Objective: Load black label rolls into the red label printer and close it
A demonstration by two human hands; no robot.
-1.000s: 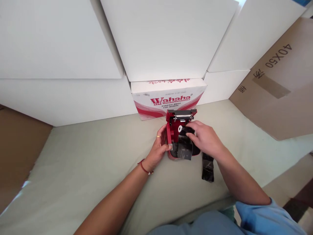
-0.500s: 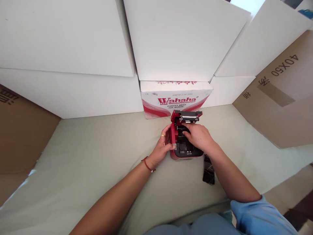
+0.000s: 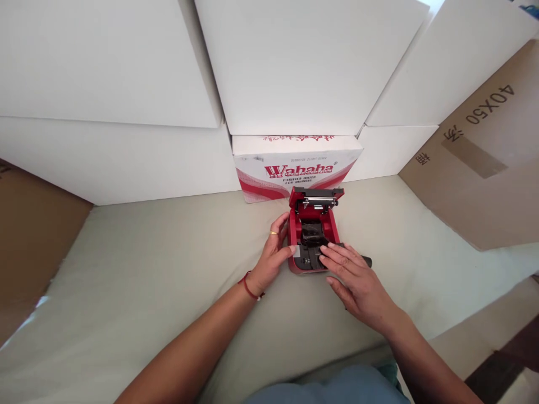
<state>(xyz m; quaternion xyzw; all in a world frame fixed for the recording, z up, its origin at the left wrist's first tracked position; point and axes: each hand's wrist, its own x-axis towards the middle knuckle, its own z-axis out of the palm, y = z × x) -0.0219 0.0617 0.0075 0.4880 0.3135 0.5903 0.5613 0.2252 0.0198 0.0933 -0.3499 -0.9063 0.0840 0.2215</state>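
A small red and black label printer point(image 3: 338, 229) stands on the pale cloth with its lid point(image 3: 318, 196) raised. A shiny black roll point(image 3: 311, 231) lies in its bay. My left hand point(image 3: 273, 252) grips the printer's left side, thumb on the front top edge and fingers along the outer wall. Flat and with its fingers stretched out, my right hand point(image 3: 353, 275) rests over the printer's front right part. Beyond its knuckles pokes the end of a dark object point(image 3: 368, 261), mostly hidden by the hand.
Behind the printer is a white and red Wahaha water carton point(image 3: 298, 168). Large white boxes point(image 3: 290, 67) are stacked along the back. Brown cardboard boxes stand at the right point(image 3: 475, 151) and left point(image 3: 33, 241). Pale green cloth point(image 3: 168, 269) covers the work surface.
My right hand has come out of the printer's bay and moved toward me onto its front right part, fingers now straightened. The black roll now shows. My left hand keeps its hold.
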